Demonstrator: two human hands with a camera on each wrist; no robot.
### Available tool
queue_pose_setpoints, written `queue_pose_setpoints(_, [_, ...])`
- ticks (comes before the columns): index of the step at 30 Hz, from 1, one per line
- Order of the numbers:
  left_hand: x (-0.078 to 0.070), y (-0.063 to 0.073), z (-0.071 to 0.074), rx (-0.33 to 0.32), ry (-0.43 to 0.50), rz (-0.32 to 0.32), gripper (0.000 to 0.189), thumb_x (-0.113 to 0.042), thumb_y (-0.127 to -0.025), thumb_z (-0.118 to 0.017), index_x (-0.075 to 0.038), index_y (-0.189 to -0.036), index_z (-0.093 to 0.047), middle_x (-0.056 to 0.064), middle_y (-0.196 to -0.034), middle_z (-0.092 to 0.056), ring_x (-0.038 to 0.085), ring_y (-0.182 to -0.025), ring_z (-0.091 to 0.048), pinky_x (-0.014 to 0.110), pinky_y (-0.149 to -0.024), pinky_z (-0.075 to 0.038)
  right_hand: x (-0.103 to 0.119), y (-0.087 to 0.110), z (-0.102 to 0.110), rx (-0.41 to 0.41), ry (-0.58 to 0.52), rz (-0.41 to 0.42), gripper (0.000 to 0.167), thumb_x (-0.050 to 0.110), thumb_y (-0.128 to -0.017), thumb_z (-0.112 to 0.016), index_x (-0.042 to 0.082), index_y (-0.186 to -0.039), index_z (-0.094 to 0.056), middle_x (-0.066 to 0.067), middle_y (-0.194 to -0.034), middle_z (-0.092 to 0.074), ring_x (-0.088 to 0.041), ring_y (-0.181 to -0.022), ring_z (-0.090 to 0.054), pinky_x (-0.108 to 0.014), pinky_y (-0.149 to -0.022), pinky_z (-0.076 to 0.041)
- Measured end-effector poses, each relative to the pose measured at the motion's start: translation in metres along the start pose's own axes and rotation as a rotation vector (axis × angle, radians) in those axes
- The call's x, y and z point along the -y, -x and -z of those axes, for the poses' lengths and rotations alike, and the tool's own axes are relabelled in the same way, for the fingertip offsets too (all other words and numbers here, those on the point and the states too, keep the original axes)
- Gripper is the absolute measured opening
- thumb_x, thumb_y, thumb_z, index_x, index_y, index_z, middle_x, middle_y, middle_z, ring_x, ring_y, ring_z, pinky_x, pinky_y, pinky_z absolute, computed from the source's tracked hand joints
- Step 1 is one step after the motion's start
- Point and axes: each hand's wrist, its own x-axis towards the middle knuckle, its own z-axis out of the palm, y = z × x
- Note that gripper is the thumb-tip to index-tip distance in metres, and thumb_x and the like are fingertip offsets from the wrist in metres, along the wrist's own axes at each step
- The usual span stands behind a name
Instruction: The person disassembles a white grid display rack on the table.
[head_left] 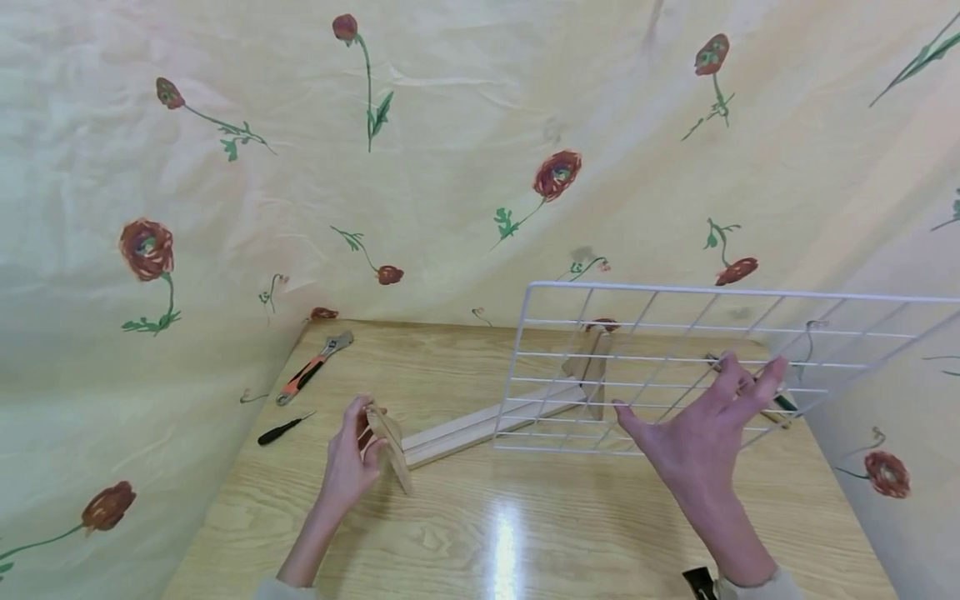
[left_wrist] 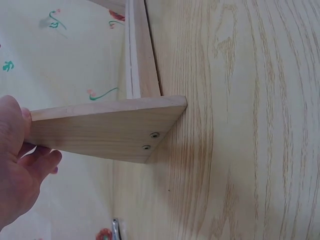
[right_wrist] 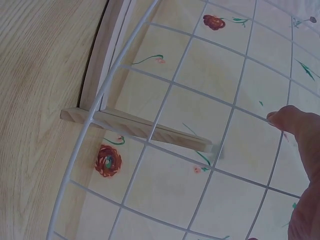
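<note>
A wooden frame lies on the table, its two parallel rails [head_left: 480, 425] joining two end boards. My left hand [head_left: 352, 462] pinches the upper part of the near end board [head_left: 390, 446] between thumb and fingers. In the left wrist view two screw heads [left_wrist: 154, 135] show on this board's outer face, and its lower edge meets the table. My right hand [head_left: 697, 446] holds a white wire grid panel [head_left: 675, 291] tilted above the frame's other end, fingers at its wires. Through the mesh the far end board [right_wrist: 155, 132] can be seen.
An adjustable wrench [head_left: 315, 367] and a black screwdriver [head_left: 281, 430] lie at the table's left side. Behind the grid, at right, is a tool with a dark green part [head_left: 784, 402]. Something black [head_left: 701, 582] is by my right wrist. Flowered cloth [head_left: 450, 183] surrounds the table.
</note>
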Motion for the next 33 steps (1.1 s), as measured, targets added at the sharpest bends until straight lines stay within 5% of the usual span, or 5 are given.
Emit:
queue_pose_setpoints(5, [-0.006,-0.001,0.000,-0.024,-0.019,-0.033,0.075,0.028,-0.071,-0.070,0.009,-0.136,-0.039,0.031,-0.111,-0.062,0.051,-0.103,-0.063,0.052,-0.080,-0.054,0.001,-0.002,-0.001,0.028,0.026,-0.015,0.122,0.034,-0.049,-0.091,-0.002,-0.144,-0.024,-0.039,-0.151,0.001,-0.047,-0.114,-0.037,-0.065,-0.071,-0.042])
queue_pose_setpoints(10, [-0.016,-0.003,-0.002,-0.034,-0.022,-0.001,0.073,0.033,-0.067,-0.069,0.015,-0.132,-0.039,0.036,-0.108,-0.060,0.057,-0.101,-0.060,0.053,-0.081,-0.053,0.001,-0.004,-0.002,0.033,0.033,-0.011,0.124,0.028,-0.045,-0.095,-0.003,-0.143,-0.025,-0.039,-0.151,0.001,-0.046,-0.111,-0.035,-0.064,-0.069,-0.042])
queue_pose_setpoints(19, [-0.009,0.008,-0.001,-0.033,-0.013,0.055,0.073,0.026,-0.074,-0.070,0.005,-0.137,-0.040,0.030,-0.116,-0.061,0.052,-0.110,-0.059,0.047,-0.086,-0.052,0.000,-0.003,-0.007,0.016,0.040,0.006,0.124,0.036,-0.047,-0.090,-0.003,-0.145,-0.024,-0.038,-0.151,-0.002,-0.047,-0.111,-0.036,-0.065,-0.069,-0.042])
queue_pose_setpoints(33, [-0.012,0.015,0.002,-0.066,-0.089,0.067,0.076,0.025,-0.071,-0.074,0.009,-0.136,-0.040,0.034,-0.116,-0.058,0.055,-0.108,-0.058,0.052,-0.082,-0.054,0.003,-0.001,-0.008,0.032,0.023,-0.018,0.122,0.039,-0.049,-0.088,-0.002,-0.145,-0.024,-0.038,-0.151,0.000,-0.048,-0.112,-0.035,-0.062,-0.076,-0.040])
